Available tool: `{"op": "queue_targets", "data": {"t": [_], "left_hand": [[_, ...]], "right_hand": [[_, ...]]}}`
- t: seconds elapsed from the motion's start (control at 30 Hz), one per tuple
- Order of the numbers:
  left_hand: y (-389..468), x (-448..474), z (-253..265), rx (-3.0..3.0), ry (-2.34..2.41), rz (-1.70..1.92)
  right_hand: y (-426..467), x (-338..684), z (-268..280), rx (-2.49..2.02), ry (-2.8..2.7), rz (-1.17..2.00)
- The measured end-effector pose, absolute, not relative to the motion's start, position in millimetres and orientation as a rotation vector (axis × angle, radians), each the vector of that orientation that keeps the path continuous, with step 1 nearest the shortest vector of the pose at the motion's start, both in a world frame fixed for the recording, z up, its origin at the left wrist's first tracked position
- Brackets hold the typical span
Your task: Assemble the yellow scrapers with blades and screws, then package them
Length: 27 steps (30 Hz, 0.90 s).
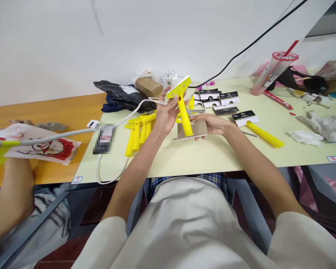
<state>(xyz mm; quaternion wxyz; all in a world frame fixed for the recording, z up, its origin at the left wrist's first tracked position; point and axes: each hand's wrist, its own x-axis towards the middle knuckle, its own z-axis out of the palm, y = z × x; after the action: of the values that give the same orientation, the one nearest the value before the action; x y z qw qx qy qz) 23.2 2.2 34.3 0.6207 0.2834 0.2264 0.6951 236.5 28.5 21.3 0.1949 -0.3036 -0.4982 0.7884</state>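
As the head view shows, your left hand has its fingers wrapped round the yellow scraper, tilted above the table; your right hand holds the brown card by the handle's lower end. Best hold both steady, fingertips clear of the metal edge.

Looks like shared workroom or small workshop; exact kind unclear. Signs: batch of matching yellow scrapers and printed cards on pale table; stickers along front edge; orange table adjoining, second person's arm there; chairs; plain white wall. Personal clutter too: drink cup, crumpled tissue, plastic bag.
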Motion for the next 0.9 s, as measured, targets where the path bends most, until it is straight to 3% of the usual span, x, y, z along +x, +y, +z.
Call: {"op": "queue_targets", "data": {"t": [0.17,0.47,0.67,0.9], "left_hand": [[18.2,15.0,23.0,0.602,0.550,1.770],[41.4,5.3,4.5,0.565,0.735,1.980],[44.1,-1.2,-0.9,0.608,0.801,1.980],[36.8,-0.6,6.9,0.646,0.775,1.974]], "right_hand": [[36.4,237.8,19.6,-0.705,-1.246,2.266],[22.0,232.3,24.4,-0.796,-1.220,1.969],[26.5,235.4,16.6,-0.645,-1.278,1.900],[27.8,233.4,10.9,-0.804,-1.438,1.774]]}}
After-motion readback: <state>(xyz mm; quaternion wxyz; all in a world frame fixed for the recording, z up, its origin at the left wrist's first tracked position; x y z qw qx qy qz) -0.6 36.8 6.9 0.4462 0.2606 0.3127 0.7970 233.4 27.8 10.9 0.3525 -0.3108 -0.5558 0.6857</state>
